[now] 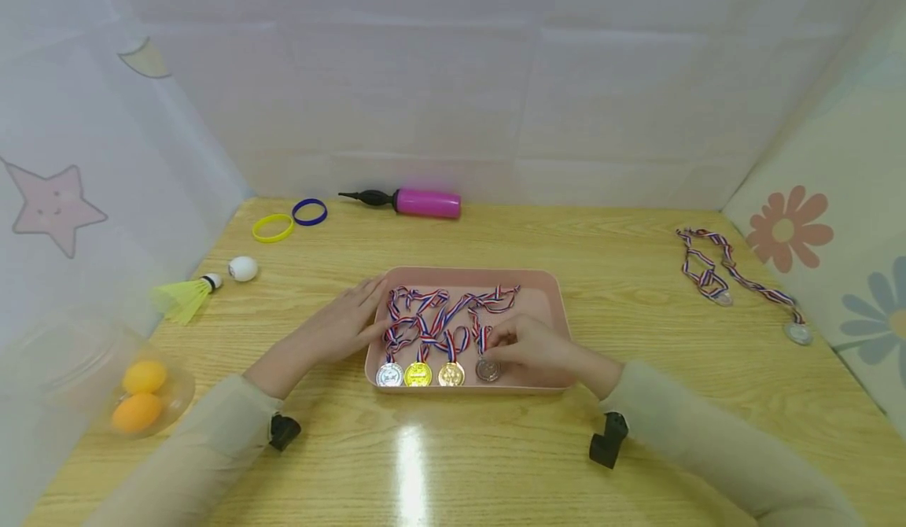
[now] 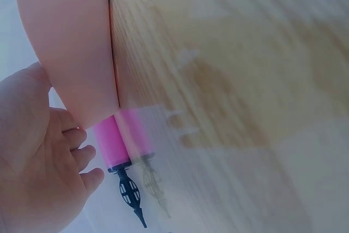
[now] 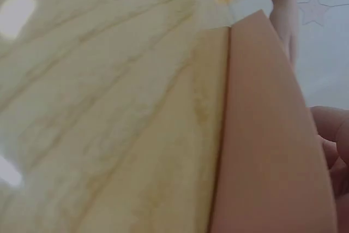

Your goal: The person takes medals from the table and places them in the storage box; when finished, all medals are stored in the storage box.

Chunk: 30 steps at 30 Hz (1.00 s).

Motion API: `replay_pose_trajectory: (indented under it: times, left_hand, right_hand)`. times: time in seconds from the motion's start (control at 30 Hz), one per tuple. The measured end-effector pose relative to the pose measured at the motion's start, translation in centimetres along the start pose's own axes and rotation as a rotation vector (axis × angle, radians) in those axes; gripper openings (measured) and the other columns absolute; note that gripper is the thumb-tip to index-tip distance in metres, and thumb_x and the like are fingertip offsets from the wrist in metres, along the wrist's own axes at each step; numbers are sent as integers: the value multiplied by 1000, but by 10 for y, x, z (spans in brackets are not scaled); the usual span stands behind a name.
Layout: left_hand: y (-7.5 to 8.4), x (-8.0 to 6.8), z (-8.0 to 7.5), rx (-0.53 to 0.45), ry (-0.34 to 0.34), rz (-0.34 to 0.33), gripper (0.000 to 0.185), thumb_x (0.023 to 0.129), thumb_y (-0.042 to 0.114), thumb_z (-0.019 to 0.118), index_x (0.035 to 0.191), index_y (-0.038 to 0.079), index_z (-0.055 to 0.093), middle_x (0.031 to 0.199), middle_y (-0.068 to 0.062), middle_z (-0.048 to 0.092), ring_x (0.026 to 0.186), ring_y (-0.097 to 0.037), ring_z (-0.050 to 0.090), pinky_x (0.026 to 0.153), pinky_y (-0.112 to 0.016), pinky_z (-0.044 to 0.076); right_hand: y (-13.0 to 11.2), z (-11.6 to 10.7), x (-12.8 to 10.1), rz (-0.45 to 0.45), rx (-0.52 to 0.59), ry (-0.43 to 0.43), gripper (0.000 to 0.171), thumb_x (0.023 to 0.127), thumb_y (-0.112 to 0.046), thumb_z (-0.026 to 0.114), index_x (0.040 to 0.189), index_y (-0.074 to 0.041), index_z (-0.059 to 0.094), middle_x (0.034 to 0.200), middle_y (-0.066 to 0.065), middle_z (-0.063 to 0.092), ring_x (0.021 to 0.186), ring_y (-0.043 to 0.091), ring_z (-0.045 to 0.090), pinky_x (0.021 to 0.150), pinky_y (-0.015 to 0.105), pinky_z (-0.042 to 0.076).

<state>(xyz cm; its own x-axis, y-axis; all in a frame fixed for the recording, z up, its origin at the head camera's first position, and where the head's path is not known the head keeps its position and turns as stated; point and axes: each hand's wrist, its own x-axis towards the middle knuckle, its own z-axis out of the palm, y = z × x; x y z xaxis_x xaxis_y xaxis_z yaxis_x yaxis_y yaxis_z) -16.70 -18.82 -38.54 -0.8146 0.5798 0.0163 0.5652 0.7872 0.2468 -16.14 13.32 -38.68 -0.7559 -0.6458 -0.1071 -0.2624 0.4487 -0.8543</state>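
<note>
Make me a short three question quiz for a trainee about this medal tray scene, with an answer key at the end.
1. How many medals lie in a row along the near edge of the pink tray?
2. True or false: the right hand is at the bronze medal, the rightmost in the row.
3. What does the left hand rest against? A) the pink air pump B) the tray's left rim C) the yellow shuttlecock

Key
1. Four: silver medal, two gold medals, then bronze.
2. True; its fingers curl at that medal.
3. B, with straight fingers.
</note>
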Motion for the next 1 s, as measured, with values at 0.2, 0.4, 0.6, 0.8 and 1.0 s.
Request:
replay_pose_trajectory:
  times: [0.2,0.4,0.6,0.8,1.0]
  left_hand:
    - [0,1,0,7,-11,-8,65,99,32,41,143,-8,15,148,-24,15,134,-39,16,107,-50,17]
    - [0,0,0,10,-10,-2,65,99,32,41,143,-9,16,148,-25,15,134,-40,16,107,-50,17]
    - [0,0,1,9,-6,-3,65,98,30,42,143,-9,16,148,-25,15,134,-40,16,107,-50,17]
    - [0,0,2,9,8,3,65,98,30,43,143,-9,16,148,-24,15,133,-40,17,107,-51,17]
    - [-1,0,2,2,25,7,64,98,30,44,143,-8,18,148,-24,16,133,-41,18,106,-52,19]
  right_hand:
    - [2,12,0,103,-1,-17,12,84,-11,68,73,-4,65,61,-2,60,51,7,54,43,20,44]
    - [4,16,5,73,-109,2,17,82,-12,69,68,-7,61,55,-3,57,47,5,51,43,20,43]
    - [5,18,8,44,-195,0,15,82,-9,69,72,-8,59,52,-4,57,44,3,48,42,17,37]
    - [6,19,8,33,-199,3,15,81,-9,70,72,-8,58,53,-4,57,44,5,49,41,18,37]
    - [8,16,7,13,-233,23,19,79,-12,73,68,-10,57,53,-8,53,46,1,42,43,17,33]
